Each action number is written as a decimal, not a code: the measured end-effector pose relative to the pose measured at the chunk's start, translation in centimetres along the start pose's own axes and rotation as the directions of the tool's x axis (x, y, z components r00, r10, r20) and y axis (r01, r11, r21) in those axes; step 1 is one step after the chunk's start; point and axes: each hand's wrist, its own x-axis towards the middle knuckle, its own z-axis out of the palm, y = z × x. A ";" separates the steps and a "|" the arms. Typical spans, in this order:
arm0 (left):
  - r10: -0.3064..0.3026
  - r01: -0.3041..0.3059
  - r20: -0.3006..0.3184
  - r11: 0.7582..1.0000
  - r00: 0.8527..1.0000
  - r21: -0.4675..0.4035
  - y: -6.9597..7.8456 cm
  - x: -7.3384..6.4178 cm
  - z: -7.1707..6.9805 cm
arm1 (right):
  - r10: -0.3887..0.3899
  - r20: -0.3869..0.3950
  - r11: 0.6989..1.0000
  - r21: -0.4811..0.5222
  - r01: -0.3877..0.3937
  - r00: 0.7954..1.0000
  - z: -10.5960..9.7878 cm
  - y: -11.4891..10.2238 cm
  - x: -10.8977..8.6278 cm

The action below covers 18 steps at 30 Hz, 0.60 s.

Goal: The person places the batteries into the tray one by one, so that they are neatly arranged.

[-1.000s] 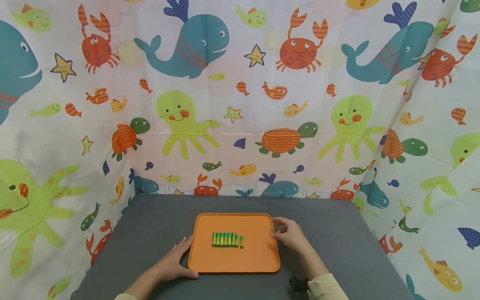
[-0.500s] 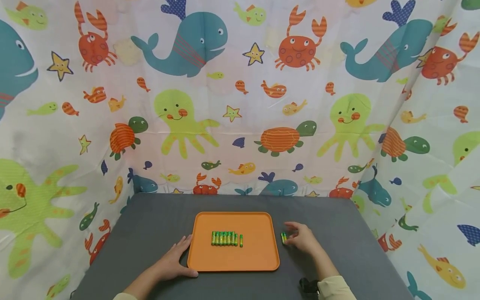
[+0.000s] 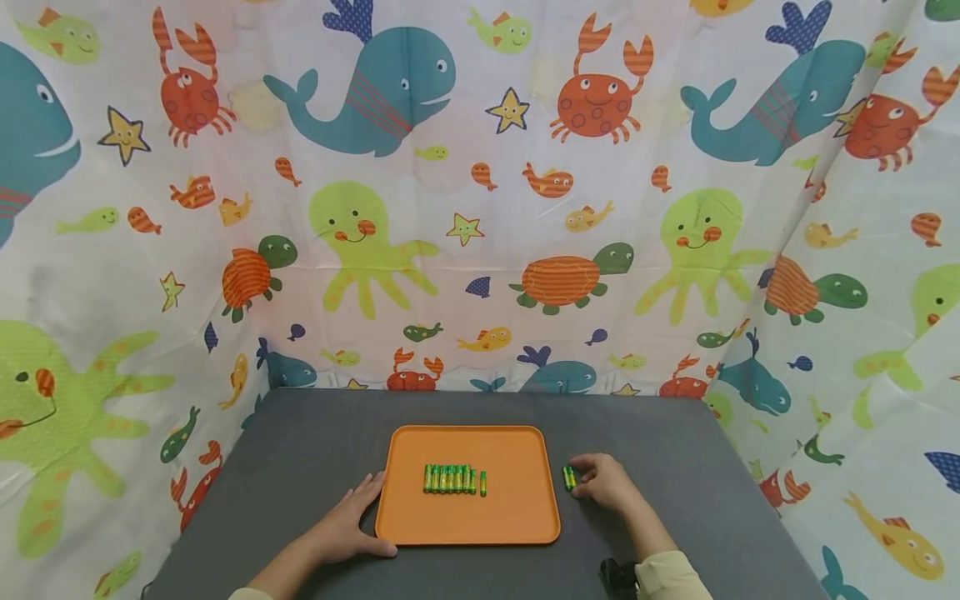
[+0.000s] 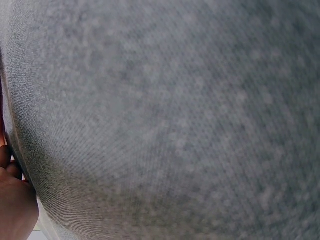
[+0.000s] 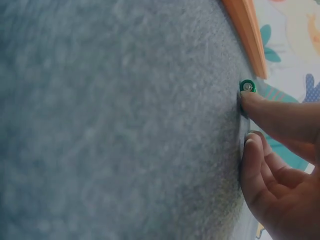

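An orange tray (image 3: 517,517) lies on the grey table. On it, several green-and-yellow batteries (image 3: 447,479) stand side by side in a row, with one more battery (image 3: 483,484) slightly apart at the right. My left hand (image 3: 341,521) rests at the tray's left side, fingers extended along the edge and thumb by the near corner. To the right of the tray, two batteries (image 3: 568,478) lie side by side on the table. My right hand (image 3: 607,482) pinches the right one, index finger at its far end and thumb (image 5: 267,117) at its near end. One battery end (image 5: 247,86) shows beside the thumb.
The grey tabletop (image 3: 330,433) extends around the tray. A white curtain (image 3: 480,233) printed with sea animals encloses the back and both sides. A black device (image 3: 618,575) sits at the right wrist, by the sleeve (image 3: 671,577).
My right hand has moved right from the tray's edge to the table, where two batteries now show side by side. The left hand and the tray stay in place.
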 end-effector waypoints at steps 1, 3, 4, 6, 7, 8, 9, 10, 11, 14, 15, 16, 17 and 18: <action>-0.002 0.002 0.000 1.000 1.000 0.002 0.0 0.0 0.0 | 0.004 0.002 1.000 -0.002 -0.004 1.000 0.0 0.1 0.0; -0.001 0.001 0.003 1.000 1.000 0.003 -0.1 0.1 0.0 | 0.000 0.004 1.000 -0.011 0.000 1.000 0.1 0.2 0.0; 0.000 0.000 0.003 1.000 1.000 0.000 -0.1 0.1 0.0 | 0.000 0.002 1.000 -0.012 0.000 1.000 0.1 0.2 0.0; 0.004 -0.004 0.004 1.000 1.000 -0.004 -0.1 0.1 -0.1 | 0.000 -0.007 1.000 -0.013 0.000 1.000 0.1 0.3 0.0; 0.006 -0.006 0.001 1.000 1.000 -0.004 -0.2 0.1 0.0 | -0.002 -0.014 1.000 -0.016 0.002 1.000 0.2 0.3 -0.1; 0.008 -0.008 0.000 1.000 1.000 -0.003 -0.2 0.1 0.0 | -0.005 -0.019 1.000 -0.017 0.005 1.000 0.1 0.4 -0.1; 0.011 -0.011 0.000 1.000 1.000 -0.002 -0.2 0.1 0.0 | 0.003 -0.028 1.000 -0.011 -0.003 1.000 0.1 0.4 -0.2; 0.015 -0.015 0.001 1.000 1.000 -0.001 -0.2 0.0 0.0 | 0.006 -0.036 1.000 -0.007 -0.006 0.999 0.1 0.4 -0.2; 0.017 -0.017 0.000 1.000 1.000 0.001 -0.2 0.0 0.0 | 0.010 -0.043 1.000 0.000 -0.010 0.999 0.1 0.5 -0.3; 0.019 -0.019 0.000 1.000 1.000 0.000 -0.2 0.0 0.1 | 0.024 -0.060 0.999 0.032 -0.022 0.998 0.0 0.5 -0.6; 0.018 -0.018 -0.001 1.000 1.000 -0.001 -0.2 0.0 0.1 | 0.029 -0.065 0.999 0.047 -0.026 0.997 -0.1 0.5 -0.7; 0.014 -0.014 -0.003 1.000 1.000 -0.002 -0.2 0.0 0.1 | 0.032 -0.067 0.998 0.060 -0.028 0.997 -0.1 0.5 -0.7; 0.009 -0.010 -0.006 1.000 1.000 -0.003 -0.2 0.0 0.1 | 0.031 -0.069 0.997 0.070 -0.026 0.997 -0.1 0.4 -0.8; 0.006 -0.006 -0.005 1.000 1.000 -0.004 -0.1 0.0 0.1 | 0.029 -0.072 0.997 0.076 -0.024 0.997 -0.2 0.4 -0.9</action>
